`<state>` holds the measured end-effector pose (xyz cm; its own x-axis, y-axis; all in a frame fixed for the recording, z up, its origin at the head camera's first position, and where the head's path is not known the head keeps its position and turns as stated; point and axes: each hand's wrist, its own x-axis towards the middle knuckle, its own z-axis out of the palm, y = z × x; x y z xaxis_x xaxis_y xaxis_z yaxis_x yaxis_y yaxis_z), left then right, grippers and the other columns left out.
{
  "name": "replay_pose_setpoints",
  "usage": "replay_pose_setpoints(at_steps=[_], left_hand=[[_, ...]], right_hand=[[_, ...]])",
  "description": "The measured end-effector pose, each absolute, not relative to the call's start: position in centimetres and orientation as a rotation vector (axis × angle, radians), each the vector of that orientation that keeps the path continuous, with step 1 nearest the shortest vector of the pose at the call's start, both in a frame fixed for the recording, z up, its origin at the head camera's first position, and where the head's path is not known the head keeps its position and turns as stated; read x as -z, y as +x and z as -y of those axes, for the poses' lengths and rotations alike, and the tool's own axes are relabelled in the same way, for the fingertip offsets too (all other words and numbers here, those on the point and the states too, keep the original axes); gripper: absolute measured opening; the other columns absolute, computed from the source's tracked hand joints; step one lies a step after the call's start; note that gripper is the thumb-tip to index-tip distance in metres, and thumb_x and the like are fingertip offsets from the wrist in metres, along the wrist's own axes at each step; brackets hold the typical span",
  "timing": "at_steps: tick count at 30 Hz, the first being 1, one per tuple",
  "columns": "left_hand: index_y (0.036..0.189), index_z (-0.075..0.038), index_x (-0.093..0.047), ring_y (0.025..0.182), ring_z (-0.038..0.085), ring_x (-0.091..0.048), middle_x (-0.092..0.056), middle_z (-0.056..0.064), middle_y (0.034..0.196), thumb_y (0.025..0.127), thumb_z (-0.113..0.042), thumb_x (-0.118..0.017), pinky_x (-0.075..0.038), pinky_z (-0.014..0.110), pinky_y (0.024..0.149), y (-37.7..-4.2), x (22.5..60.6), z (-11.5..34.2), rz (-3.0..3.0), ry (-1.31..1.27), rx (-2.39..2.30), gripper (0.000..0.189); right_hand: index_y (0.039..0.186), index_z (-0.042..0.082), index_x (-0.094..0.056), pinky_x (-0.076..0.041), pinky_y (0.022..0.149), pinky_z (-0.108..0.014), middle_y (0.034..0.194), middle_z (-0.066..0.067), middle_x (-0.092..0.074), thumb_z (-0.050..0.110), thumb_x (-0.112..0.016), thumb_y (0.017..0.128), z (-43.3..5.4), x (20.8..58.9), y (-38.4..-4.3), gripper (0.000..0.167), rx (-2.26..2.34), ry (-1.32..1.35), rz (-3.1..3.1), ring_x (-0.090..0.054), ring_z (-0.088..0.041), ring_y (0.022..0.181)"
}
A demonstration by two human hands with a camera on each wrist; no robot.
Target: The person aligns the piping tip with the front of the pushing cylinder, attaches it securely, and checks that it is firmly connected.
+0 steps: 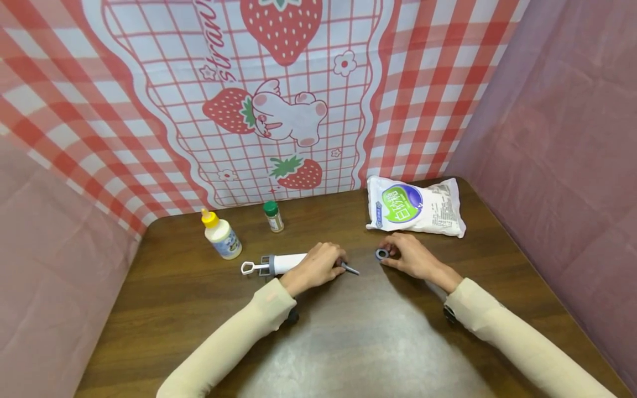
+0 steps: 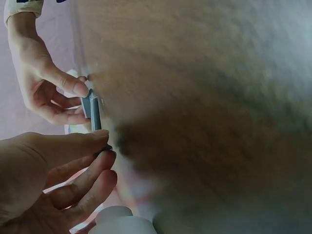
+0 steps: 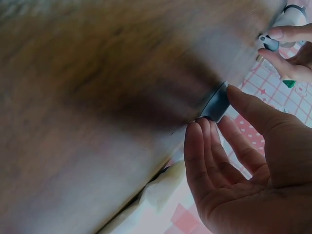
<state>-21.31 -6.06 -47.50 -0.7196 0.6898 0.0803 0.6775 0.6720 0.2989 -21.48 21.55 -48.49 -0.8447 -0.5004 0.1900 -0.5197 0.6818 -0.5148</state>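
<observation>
My left hand (image 1: 318,267) pinches a slim grey nozzle (image 1: 351,270) between thumb and fingertips, its narrow end pointing right. A white syringe-like barrel (image 1: 288,263) with a grey collar and a white plunger handle (image 1: 248,268) lies on the table by this hand, its right end hidden behind it. To the right, my right hand (image 1: 409,256) holds a grey ring-shaped cap (image 1: 381,254) by its edge, the opening facing up in the head view. In the right wrist view, thumb and fingertips grip the cap (image 3: 216,103) from opposite sides. Nozzle and cap are apart.
On the wooden table (image 1: 348,342), a glue-like bottle with a yellow tip (image 1: 224,240) and a small green-capped jar (image 1: 273,217) stand at the back left. A white printed bag (image 1: 415,207) lies at the back right, before a strawberry-patterned cloth (image 1: 343,143).
</observation>
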Motion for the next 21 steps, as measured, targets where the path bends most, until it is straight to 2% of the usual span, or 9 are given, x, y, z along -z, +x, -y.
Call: replay_pose_setpoints(at_steps=[6,21], left_hand=[[0.099,-0.013,-0.080,0.074,0.010,-0.062,-0.072,-0.002,0.082,0.092,-0.018,-0.080,-0.049,0.024,0.067,-21.04,47.25,6.11,-2.828,1.083,-0.579,0.009],[0.107,-0.004,-0.076,0.079,0.013,-0.073,-0.079,0.005,0.089,0.091,-0.014,-0.081,-0.059,0.024,0.074,-20.64,47.02,6.47,-2.763,0.961,-0.929,0.019]], right_hand=[[0.103,0.003,-0.075,-0.057,0.074,-0.031,0.089,-0.005,-0.074,0.011,-0.087,0.084,-21.61,48.65,-21.52,0.024,-0.902,0.863,2.848,-0.067,-0.016,0.080],[0.100,0.003,-0.074,-0.059,0.072,-0.031,0.086,-0.005,-0.074,0.015,-0.086,0.085,-21.68,48.67,-20.92,0.023,-1.004,0.785,2.837,-0.068,-0.014,0.078]])
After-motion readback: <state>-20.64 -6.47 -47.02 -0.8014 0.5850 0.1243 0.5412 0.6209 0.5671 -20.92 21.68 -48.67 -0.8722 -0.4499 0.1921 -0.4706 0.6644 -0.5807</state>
